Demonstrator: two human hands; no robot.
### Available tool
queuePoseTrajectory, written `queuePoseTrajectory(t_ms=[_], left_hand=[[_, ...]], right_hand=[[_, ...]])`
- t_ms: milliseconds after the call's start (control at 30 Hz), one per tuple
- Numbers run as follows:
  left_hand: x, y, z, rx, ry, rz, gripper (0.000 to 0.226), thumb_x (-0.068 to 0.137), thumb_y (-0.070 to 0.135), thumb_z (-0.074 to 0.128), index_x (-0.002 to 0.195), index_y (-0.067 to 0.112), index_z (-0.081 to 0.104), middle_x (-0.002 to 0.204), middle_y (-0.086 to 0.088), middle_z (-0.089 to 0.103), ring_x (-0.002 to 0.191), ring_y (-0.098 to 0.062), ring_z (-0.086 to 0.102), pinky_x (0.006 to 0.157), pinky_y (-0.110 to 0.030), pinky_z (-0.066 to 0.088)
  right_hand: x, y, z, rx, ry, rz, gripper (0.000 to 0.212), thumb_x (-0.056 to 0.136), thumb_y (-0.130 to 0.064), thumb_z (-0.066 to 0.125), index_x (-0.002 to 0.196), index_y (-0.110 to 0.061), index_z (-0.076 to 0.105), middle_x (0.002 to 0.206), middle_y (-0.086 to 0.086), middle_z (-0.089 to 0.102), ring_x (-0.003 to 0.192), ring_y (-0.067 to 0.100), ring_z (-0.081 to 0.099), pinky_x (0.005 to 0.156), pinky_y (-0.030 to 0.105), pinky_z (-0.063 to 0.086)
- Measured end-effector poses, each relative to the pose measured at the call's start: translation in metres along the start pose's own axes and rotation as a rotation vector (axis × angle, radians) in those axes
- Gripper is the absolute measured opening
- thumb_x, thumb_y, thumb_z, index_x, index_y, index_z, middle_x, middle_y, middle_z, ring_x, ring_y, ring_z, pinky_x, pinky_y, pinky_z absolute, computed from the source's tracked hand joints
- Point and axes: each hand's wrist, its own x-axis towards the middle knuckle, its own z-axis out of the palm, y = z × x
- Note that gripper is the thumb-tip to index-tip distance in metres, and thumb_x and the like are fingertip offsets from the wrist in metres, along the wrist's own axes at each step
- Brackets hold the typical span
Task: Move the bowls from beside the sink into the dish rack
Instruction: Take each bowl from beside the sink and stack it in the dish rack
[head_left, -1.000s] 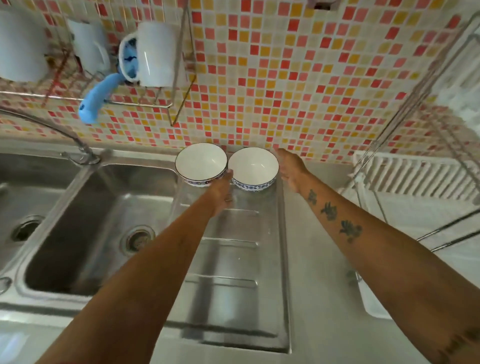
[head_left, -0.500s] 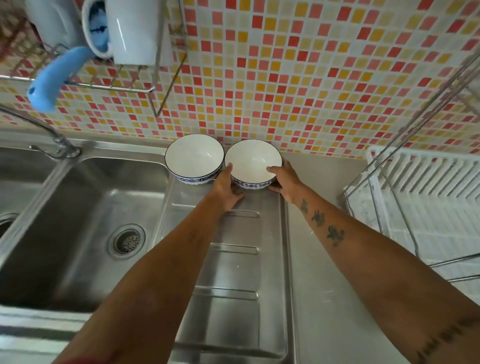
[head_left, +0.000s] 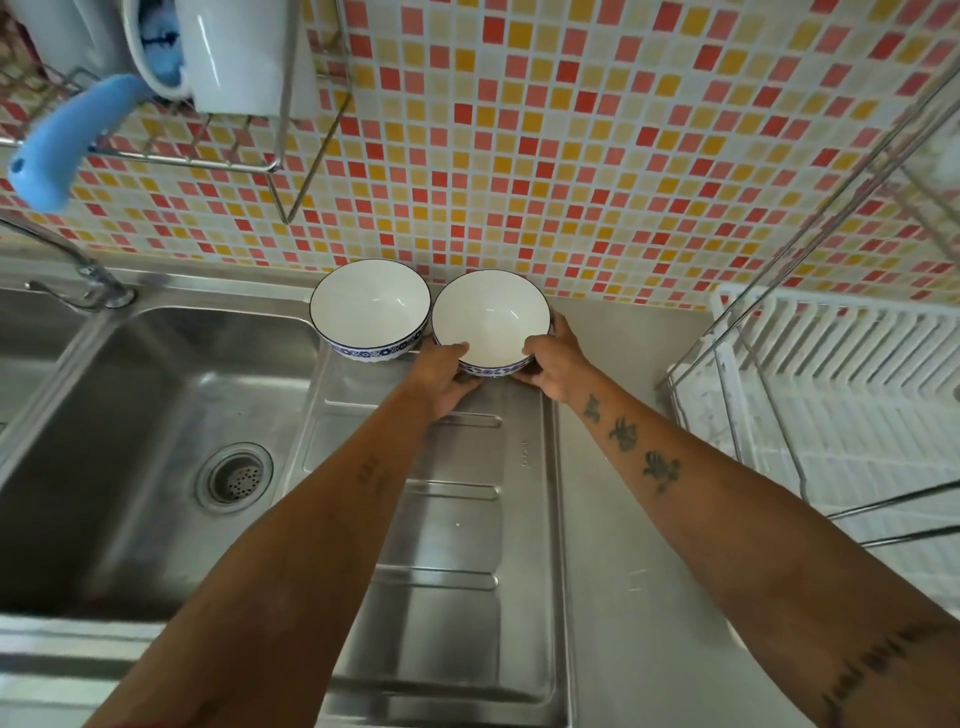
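Two white bowls with blue patterned bands stand side by side at the back of the steel drainboard (head_left: 441, 519), against the tiled wall. The left bowl (head_left: 370, 306) is untouched. The right bowl (head_left: 491, 317) is gripped from both sides: my left hand (head_left: 444, 376) holds its near left rim with the thumb over the edge, and my right hand (head_left: 553, 361) holds its near right rim. The white dish rack (head_left: 831, 395) with a wire frame stands to the right.
A steel sink basin (head_left: 156, 441) with a drain lies to the left, its faucet (head_left: 78, 275) behind. A wall wire shelf (head_left: 208, 161) above carries a white mug and a blue brush handle. Grey counter (head_left: 623, 364) separates drainboard and rack.
Both hands have closed in on the right bowl: the right hand came from beside it onto its rim, and the left thumb now hooks over the rim. The camera moved closer.
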Motion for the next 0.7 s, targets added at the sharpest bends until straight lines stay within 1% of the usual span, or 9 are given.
queuePoseTrajectory(t_ms=[67,133,233,300,400,467,567,633,700], left_hand=[[-0.012,0.003,0.004,-0.028,-0.023,0.004,0.052,0.099,0.010,0.049,0.147,0.023,0.034,0.150,-0.010,0.041,0.135,-0.035,0.042,0.107,-0.055,0.041],[-0.024,0.008,0.007,-0.081,-0.052,-0.010,0.050,0.100,0.032,0.049,0.147,0.021,0.035,0.147,-0.015,0.045,0.133,-0.037,0.045,0.101,-0.053,0.046],[-0.040,0.022,0.008,-0.167,-0.184,-0.053,0.066,0.094,0.064,0.034,0.145,0.022,0.042,0.142,-0.028,0.047,0.132,-0.047,0.045,0.091,-0.056,0.052],[-0.056,0.031,0.011,-0.219,-0.290,-0.082,0.075,0.090,0.073,0.021,0.142,0.025,0.045,0.140,-0.023,0.051,0.129,-0.047,0.048,0.095,-0.063,0.047],[-0.090,0.044,0.020,-0.260,-0.406,-0.102,0.080,0.087,0.078,0.019,0.138,0.024,0.048,0.139,-0.018,0.052,0.127,-0.046,0.048,0.100,-0.065,0.041],[-0.117,0.055,0.028,-0.295,-0.455,-0.108,0.076,0.087,0.076,0.027,0.138,0.024,0.049,0.139,-0.019,0.052,0.126,-0.048,0.049,0.103,-0.067,0.037],[-0.159,0.072,0.040,-0.287,-0.524,-0.063,0.061,0.090,0.065,0.042,0.136,0.026,0.053,0.140,-0.018,0.054,0.126,-0.047,0.050,0.097,-0.070,0.041],[-0.190,0.081,0.050,-0.233,-0.646,-0.008,0.054,0.090,0.058,0.051,0.135,0.028,0.056,0.142,-0.015,0.054,0.129,-0.045,0.049,0.100,-0.069,0.039],[-0.218,0.088,0.059,-0.181,-0.757,0.016,0.055,0.090,0.060,0.049,0.136,0.030,0.055,0.144,-0.013,0.053,0.132,-0.046,0.046,0.104,-0.070,0.034]], right_hand=[[-0.010,-0.006,0.000,0.016,0.000,0.002,0.074,0.078,0.018,0.038,0.136,-0.029,0.039,0.137,0.004,0.040,0.125,0.033,0.040,0.090,0.054,0.052],[-0.023,-0.015,0.000,0.021,-0.003,-0.012,0.076,0.077,0.019,0.036,0.135,-0.030,0.039,0.137,0.003,0.038,0.126,0.035,0.039,0.090,0.056,0.051],[-0.049,-0.032,-0.001,0.013,-0.011,-0.061,0.079,0.077,0.019,0.034,0.137,-0.031,0.037,0.138,0.003,0.037,0.126,0.037,0.040,0.093,0.060,0.049],[-0.071,-0.044,-0.001,-0.012,-0.009,-0.124,0.078,0.078,0.019,0.033,0.138,-0.030,0.036,0.138,0.004,0.038,0.125,0.036,0.041,0.088,0.056,0.051],[-0.110,-0.067,-0.004,-0.040,-0.017,-0.221,0.074,0.080,0.019,0.032,0.138,-0.027,0.037,0.127,0.001,0.041,0.118,0.032,0.042,0.079,0.050,0.053],[-0.138,-0.084,-0.005,-0.051,-0.045,-0.286,0.074,0.078,0.019,0.031,0.137,-0.027,0.038,0.125,-0.001,0.041,0.115,0.030,0.042,0.077,0.051,0.053],[-0.179,-0.111,-0.008,-0.089,-0.091,-0.397,0.076,0.076,0.019,0.031,0.135,-0.028,0.041,0.127,-0.001,0.042,0.116,0.030,0.043,0.079,0.050,0.052],[-0.209,-0.131,-0.012,-0.137,-0.118,-0.471,0.074,0.076,0.019,0.032,0.135,-0.026,0.043,0.125,0.000,0.042,0.113,0.030,0.043,0.071,0.043,0.054],[-0.238,-0.148,-0.019,-0.163,-0.153,-0.552,0.073,0.076,0.018,0.033,0.134,-0.025,0.043,0.126,0.001,0.042,0.115,0.032,0.044,0.063,0.037,0.052]])
